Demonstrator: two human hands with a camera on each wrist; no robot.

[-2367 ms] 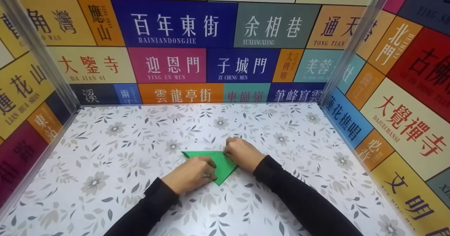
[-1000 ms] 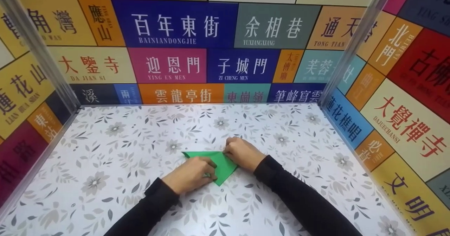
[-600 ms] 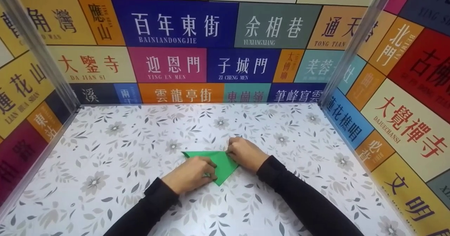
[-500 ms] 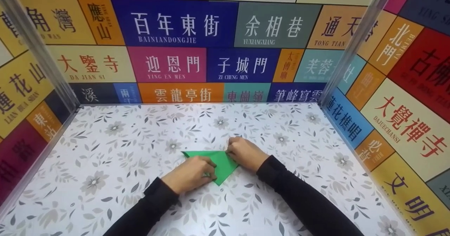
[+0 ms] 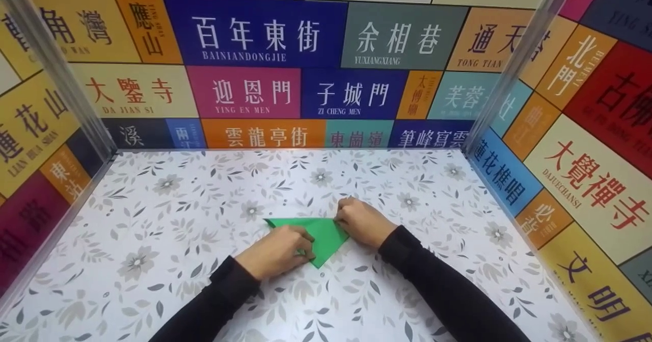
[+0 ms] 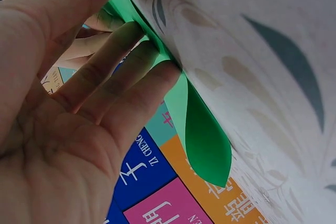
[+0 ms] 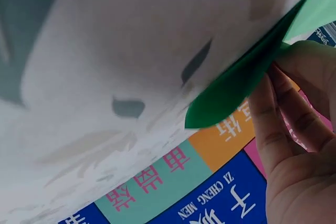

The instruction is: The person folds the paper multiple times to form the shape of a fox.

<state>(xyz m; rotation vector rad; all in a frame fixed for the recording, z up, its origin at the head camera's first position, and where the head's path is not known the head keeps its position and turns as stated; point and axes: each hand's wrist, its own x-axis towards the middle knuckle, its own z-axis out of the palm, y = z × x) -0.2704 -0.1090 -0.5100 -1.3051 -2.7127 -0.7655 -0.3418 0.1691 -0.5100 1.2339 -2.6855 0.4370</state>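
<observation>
A folded sheet of green paper [image 5: 328,242] lies on the tabletop as a triangle, one point toward the person. My left hand [image 5: 275,253] rests on its left part, and in the left wrist view the fingertips [image 6: 165,72] press the sheet down, fingers gently bent. Beyond them a loose green flap [image 6: 210,148] curls up off the table. At the far right edge my right hand [image 5: 361,222] pinches the paper between thumb and fingers. The right wrist view shows that grip beside a rounded, lifted fold [image 7: 226,95]. Part of the sheet is hidden under the left hand.
The table [image 5: 178,209] has a white cover printed with grey leaves and flowers. Panels with coloured name signs [image 5: 254,36] wall it in at the back and both sides, with clear strips [image 5: 509,67] along the corners.
My right hand has slid a little to the right along the paper's far edge, uncovering more green there. The left hand stays in place.
</observation>
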